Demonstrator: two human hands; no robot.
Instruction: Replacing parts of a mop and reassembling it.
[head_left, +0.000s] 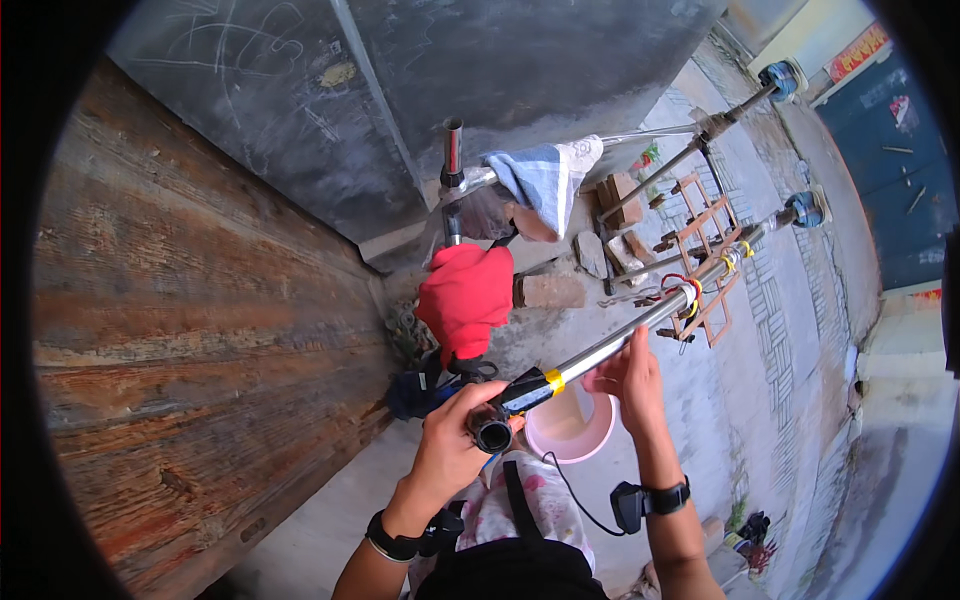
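Note:
My left hand (448, 442) grips a black pipe joint (491, 431) at the near end of a metal pole (615, 337). Yellow tape (554, 381) is wrapped around the pole beside the joint. My right hand (634, 379) is raised alongside the pole, fingers apart; whether its fingertips touch the pole cannot be told. Red, yellow and white ties (686, 291) circle the pole farther out. A red cloth (466, 296) hangs to the left, and a blue and white cloth (534, 180) drapes over another metal tube.
A pink basin (574, 427) stands on the ground by my legs. Bricks (551, 291) and stones lie beyond it. A wooden frame (709, 240) hangs near the pole. A weathered wooden surface (202, 345) stands at left, a dark panel (300, 97) behind, a blue door (892, 172) far right.

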